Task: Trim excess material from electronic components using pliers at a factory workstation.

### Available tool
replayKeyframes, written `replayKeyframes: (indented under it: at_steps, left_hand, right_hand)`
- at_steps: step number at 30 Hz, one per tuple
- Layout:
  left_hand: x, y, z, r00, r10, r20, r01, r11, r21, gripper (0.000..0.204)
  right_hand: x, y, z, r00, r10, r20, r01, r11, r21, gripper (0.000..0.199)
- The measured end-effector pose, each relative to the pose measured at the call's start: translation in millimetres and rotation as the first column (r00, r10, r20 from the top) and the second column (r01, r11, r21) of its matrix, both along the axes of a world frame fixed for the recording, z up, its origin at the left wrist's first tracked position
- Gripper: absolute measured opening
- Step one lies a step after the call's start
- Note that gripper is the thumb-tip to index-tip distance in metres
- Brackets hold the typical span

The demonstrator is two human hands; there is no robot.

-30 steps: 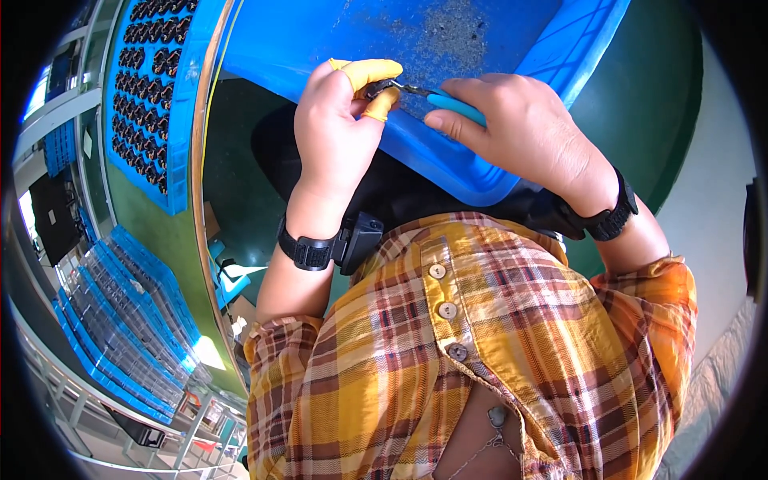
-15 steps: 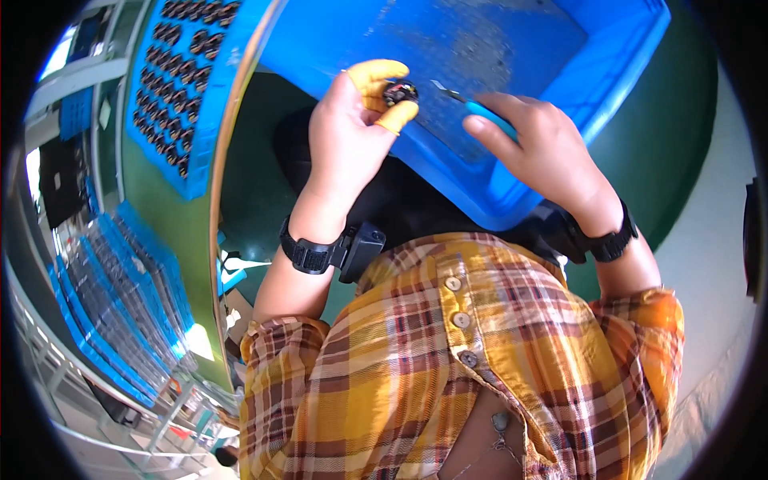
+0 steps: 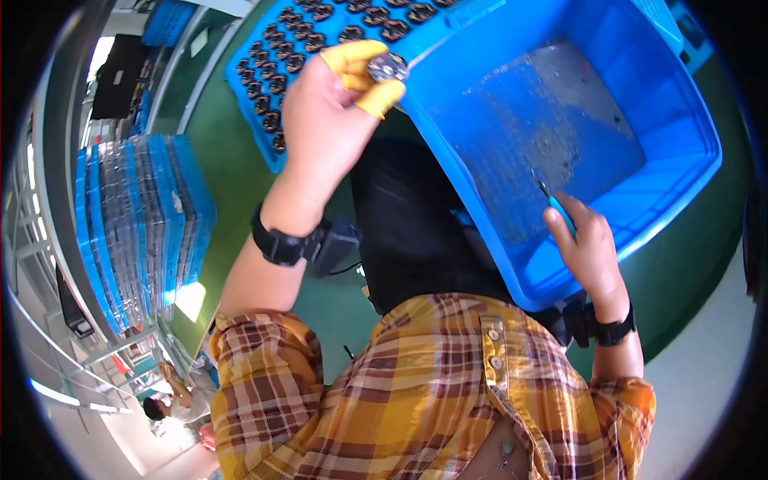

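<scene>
The left hand [image 3: 324,132], with yellow rubber fingers [image 3: 352,56], pinches a small round metal part [image 3: 387,67] above the blue tray's [image 3: 256,76] near edge. The right hand [image 3: 592,252] grips thin blue tweezers [image 3: 558,206] inside the smooth blue plastic bin [image 3: 672,168].

Blue bin [image 3: 672,172], yellow finger covers [image 3: 352,58], orange-brown plaid shirt [image 3: 416,392], black wristbands [image 3: 276,244]

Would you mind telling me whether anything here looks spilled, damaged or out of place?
Nothing stands out. The left hand holds a small round part between yellow-capped fingertips above the blue tray of similar parts. The right hand holds a teal-handled tool at the blue bin.
</scene>
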State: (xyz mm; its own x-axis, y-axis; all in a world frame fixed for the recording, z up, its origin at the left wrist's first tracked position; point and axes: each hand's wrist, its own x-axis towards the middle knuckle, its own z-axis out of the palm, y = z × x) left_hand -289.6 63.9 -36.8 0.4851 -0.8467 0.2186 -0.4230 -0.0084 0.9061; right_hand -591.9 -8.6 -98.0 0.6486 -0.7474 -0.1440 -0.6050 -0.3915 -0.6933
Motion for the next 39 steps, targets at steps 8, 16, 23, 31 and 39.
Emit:
replayKeyframes:
  at_steps: [8,16,23,31,39]
  left_hand:
    - [104.4,-28.7,-3.6,0.741,0.158,0.653,-0.260,0.964,0.061,0.033]
    - [125.8,-55.7,-11.3,0.691,0.086,0.718,-0.349,0.909,0.227,0.038]
    - [128.2,-55.3,-2.5,0.803,0.012,0.596,-0.295,0.877,0.380,0.030]
    - [158.1,-64.0,-3.6,0.810,0.097,0.579,-0.280,0.931,0.235,0.028]
    - [174.6,-77.7,3.2,0.701,-0.146,0.698,-0.233,0.879,0.417,0.038]
  right_hand:
    - [3.3,1.3,-0.6,0.999,0.044,-0.009,-0.045,0.998,-0.038,0.040]
    - [-0.8,-0.7,-3.6,0.999,0.029,-0.018,-0.029,0.998,-0.049,0.041]
    - [1.4,-3.3,-3.9,0.999,0.028,-0.015,-0.028,0.999,-0.041,0.040]
    - [3.1,-0.9,-5.9,1.000,0.025,-0.010,-0.025,0.999,-0.036,0.040]
    - [5.4,-4.3,-1.7,1.000,0.013,0.000,-0.013,0.999,-0.042,0.039]
